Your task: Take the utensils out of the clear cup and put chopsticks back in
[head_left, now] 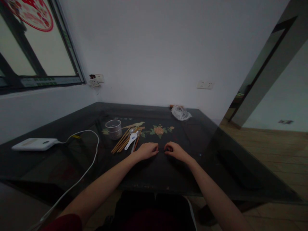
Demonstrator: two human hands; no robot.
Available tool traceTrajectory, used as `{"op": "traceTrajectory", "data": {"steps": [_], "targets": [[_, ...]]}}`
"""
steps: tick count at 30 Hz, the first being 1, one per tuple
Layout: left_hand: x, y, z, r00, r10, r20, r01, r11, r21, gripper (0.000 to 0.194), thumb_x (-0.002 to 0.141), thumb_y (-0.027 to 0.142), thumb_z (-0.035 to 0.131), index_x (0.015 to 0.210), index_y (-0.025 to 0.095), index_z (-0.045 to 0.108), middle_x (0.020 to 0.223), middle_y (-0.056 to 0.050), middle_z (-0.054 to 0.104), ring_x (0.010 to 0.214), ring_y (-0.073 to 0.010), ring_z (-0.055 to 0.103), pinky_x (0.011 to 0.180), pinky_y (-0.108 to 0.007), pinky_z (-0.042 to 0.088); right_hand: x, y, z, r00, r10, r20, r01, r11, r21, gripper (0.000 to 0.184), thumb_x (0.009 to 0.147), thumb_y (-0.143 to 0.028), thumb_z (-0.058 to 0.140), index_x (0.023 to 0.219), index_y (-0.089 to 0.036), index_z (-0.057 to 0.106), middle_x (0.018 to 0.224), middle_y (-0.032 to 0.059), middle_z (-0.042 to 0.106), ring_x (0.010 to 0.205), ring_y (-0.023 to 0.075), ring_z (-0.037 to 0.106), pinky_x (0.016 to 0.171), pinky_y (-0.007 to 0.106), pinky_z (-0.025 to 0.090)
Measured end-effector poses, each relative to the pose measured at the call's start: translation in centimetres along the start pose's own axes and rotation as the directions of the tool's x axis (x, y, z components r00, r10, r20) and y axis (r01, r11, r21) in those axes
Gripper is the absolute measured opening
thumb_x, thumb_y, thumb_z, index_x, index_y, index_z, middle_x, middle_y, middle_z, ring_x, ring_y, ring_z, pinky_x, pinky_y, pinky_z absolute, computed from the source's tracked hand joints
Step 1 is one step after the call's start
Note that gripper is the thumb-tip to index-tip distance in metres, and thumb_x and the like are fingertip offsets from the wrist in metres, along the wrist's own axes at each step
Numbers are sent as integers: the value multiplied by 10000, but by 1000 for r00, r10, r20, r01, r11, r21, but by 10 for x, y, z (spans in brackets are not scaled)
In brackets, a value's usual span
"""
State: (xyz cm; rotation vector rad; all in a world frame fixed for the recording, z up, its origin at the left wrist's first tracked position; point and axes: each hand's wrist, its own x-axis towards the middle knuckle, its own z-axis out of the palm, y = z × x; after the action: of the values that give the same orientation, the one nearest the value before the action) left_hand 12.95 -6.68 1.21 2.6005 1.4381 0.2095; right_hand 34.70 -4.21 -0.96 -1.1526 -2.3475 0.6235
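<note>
My left hand [149,150] rests on the dark table with its fingers curled in, and I see nothing in it. Across a small gap, my right hand [176,150] lies in a loose fist, also with nothing showing inside. Just left of my left hand is a pile of wooden chopsticks [119,145]. On top of them lies a white soup spoon [131,141] with a blue mark, and metal spoons [137,132] lie among them. Beside the pile a clear plastic cup [114,130] stands upright. Neither hand touches these things.
A white power bank [35,144] sits at the table's left, its white cable [95,154] looping over the front edge. A crumpled clear plastic bag [181,113] lies at the back near the wall. On the right is a dark flat object [238,168]. Printed flowers [158,130] decorate the tabletop [154,176].
</note>
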Motion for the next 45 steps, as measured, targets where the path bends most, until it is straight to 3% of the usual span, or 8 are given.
{"op": "traceTrajectory", "data": {"steps": [45], "targets": [[-1,2,-2,1000,10,10,-10,1000,11,116,863,327,493,889,223,536,887,-26,639,803,-171,597,650,-239,405,1,-1,0,1000,3,9,-2,1000,-11,147,718,-126,677,850,-173,634,705,-26,479,667,113,455,605,220,327]]}}
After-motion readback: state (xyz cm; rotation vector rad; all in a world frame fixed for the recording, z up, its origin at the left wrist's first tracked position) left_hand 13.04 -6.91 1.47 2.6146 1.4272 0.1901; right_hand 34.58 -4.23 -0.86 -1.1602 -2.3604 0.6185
